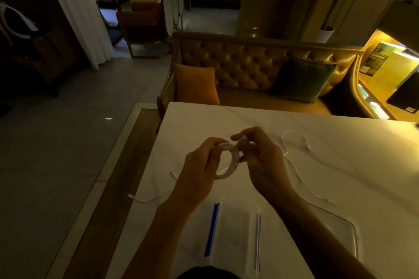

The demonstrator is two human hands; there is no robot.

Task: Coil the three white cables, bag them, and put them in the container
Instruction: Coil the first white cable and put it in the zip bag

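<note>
A dim room seen from above a white marble table point(340, 165) that fills the lower right of the frame. At lower left of the table, a loose white cable point(145, 200) lies flat near the edge. Just right of it, in the centre, the left hand point(199, 165) grips one side of a coiled white cable point(229, 161), held upright above the table. The right hand point(260, 158) pinches the coil's top between thumb and fingers. Below the hands, at the bottom centre, lies a clear bag with a blue strip point(212, 230), beside a clear container point(240, 229). Right of the hands, another loose cable point(301, 179) trails across the table. Behind the table stands a tufted sofa point(249, 68).
</note>
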